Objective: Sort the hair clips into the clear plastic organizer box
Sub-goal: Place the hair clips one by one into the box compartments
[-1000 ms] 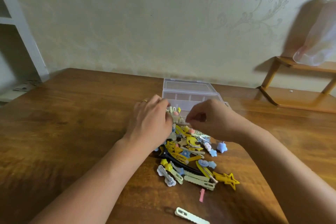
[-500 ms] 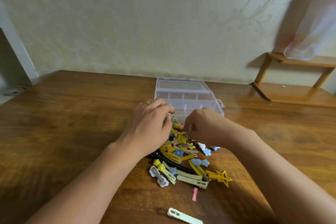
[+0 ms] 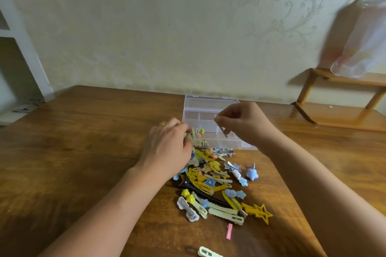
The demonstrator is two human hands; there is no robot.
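I see the brown wooden table running wide and bare to my left, while the near-right part narrows toward the right forearm. The clear plastic organizer box stands open at the far middle of the table, close to the wall edge, its lid laid back behind it; I can count three small compartments along its far row, the nearer ones are partly hidden. Just in front of it spreads one heap of mixed pastel hair clips, too tangled to count. Apart from the heap I count one yellow open-star clip at its right edge, one small pink clip nearer me, and one pale green scalloped clip at the bottom edge. A wooden corner shelf stands far right with one translucent plastic bag above it.

My right hand is raised over the box, thumb and forefinger pinching a thin silver hair pin that hangs down over the compartments. Half a second ago this hand was down at the top of the heap; it has since lifted and moved back over the box. My left hand, with a gold ring, rests at the heap's far-left side as before, fingers curled into the clips by the box's near-left corner; what they grip I cannot tell.
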